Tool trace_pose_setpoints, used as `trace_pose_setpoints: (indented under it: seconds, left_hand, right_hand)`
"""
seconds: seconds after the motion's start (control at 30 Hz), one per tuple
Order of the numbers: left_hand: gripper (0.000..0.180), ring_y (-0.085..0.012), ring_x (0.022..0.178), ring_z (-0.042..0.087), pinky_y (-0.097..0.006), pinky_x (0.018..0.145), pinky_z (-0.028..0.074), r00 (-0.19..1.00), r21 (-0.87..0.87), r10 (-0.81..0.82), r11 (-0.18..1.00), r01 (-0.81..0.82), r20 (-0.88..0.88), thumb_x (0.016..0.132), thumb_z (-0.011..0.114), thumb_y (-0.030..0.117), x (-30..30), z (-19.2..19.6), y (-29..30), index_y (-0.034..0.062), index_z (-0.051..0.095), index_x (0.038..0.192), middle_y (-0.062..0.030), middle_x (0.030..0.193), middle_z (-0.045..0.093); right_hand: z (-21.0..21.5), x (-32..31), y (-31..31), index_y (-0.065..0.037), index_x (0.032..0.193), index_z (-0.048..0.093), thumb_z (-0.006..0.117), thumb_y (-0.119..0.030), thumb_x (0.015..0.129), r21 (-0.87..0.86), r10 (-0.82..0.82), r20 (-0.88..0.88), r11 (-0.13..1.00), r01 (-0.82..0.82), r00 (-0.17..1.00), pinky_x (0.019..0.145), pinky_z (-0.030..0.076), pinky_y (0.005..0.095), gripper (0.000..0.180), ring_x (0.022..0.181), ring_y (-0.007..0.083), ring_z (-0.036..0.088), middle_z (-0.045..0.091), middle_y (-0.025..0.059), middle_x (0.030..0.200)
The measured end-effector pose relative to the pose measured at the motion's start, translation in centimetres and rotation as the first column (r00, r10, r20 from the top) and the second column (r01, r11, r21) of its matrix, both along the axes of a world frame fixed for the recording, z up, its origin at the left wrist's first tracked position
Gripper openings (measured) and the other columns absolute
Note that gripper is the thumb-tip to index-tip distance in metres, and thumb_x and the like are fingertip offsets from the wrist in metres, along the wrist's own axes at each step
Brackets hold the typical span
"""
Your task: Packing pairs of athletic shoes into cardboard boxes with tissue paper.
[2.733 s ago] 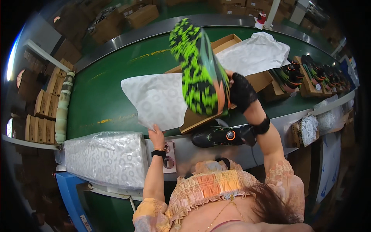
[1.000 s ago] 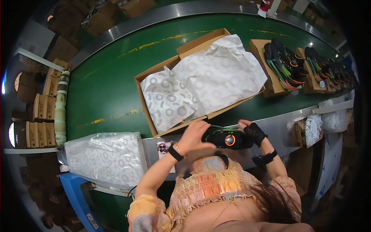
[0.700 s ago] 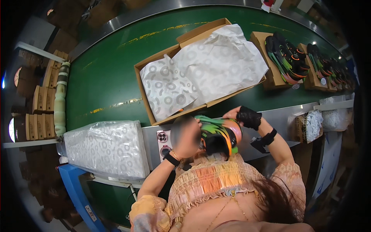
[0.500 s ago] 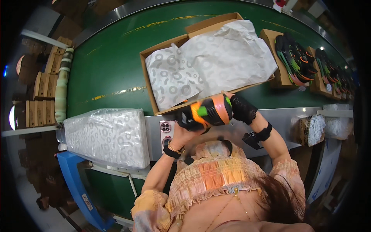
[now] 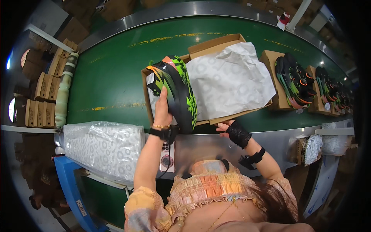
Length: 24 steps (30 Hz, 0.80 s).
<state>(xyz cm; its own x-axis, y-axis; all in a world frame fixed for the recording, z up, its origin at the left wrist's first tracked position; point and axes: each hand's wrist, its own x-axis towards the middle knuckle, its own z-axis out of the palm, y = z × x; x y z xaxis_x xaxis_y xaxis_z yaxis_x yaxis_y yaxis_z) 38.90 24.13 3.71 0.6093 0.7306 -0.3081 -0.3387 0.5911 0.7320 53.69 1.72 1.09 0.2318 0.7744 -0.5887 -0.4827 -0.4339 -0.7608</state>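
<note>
My left hand [image 5: 163, 110] grips a black sneaker [image 5: 176, 91] with orange and green trim, tilted on its side over the left end of an open shoebox [image 5: 149, 106]. The green-patterned sole faces right. White printed tissue paper [image 5: 228, 81] lines the box and spreads across its right part; the sneaker hides the left part. Just off the box's front edge, my right hand [image 5: 232, 131], in a black lace fingerless glove, has its fingers apart and holds nothing.
Black sneakers [image 5: 293, 83] rest on cardboard boxes along the green conveyor [image 5: 110, 77] to the right. A plastic-wrapped stack of printed tissue [image 5: 104, 149] lies at the front left. Beside it, a phone [image 5: 167, 158] lies on the metal ledge [image 5: 193, 154].
My left hand has carried the sneaker up and left over the box, turning its sole rightward. My right hand has let go of it and sits lower.
</note>
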Motion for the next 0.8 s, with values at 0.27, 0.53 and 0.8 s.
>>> trace_pose_setpoints:
  seconds: [0.27,0.53,0.8]
  left_hand:
    - [0.055,-0.0326,0.102,0.048,-0.05,0.078,0.042,0.82,-0.256,-0.386,0.919,0.3,-0.423,0.082,0.05,0.036,4.3,-6.9,3.5,-0.0016,0.034,0.119,-0.0149,0.118,0.044]
    - [0.045,-0.0209,0.098,0.05,-0.035,0.073,0.044,0.965,0.22,0.072,0.975,-0.015,-0.253,0.086,0.044,0.038,-3.1,-3.9,3.8,-0.0002,0.046,0.11,-0.0138,0.111,0.049]
    - [0.051,-0.0315,0.092,0.054,-0.036,0.078,0.041,0.637,0.699,0.426,0.668,0.257,-0.642,0.086,0.041,0.041,-9.8,-7.9,1.8,-0.0066,0.053,0.098,-0.0208,0.094,0.059]
  right_hand:
    - [-4.4,-1.3,2.0,-0.004,0.092,0.051,0.064,-0.018,0.07,0.128,-0.44,0.11,0.896,0.426,0.892,0.067,0.044,0.0278,0.029,0.072,0.0134,0.052,0.054,0.0039,0.083]
    - [-0.2,-2.8,7.6,-0.002,0.106,0.048,0.056,-0.004,0.064,0.534,-0.533,0.845,0.845,-0.026,0.034,0.08,0.037,0.0405,0.043,0.101,0.029,0.046,0.048,0.0164,0.11]
    - [-5.2,-5.3,8.8,-0.027,0.115,0.047,0.048,-0.005,0.07,0.041,-0.21,0.882,0.926,-0.376,-0.421,0.079,0.028,0.054,0.051,0.113,0.0318,0.036,0.038,0.0133,0.124]
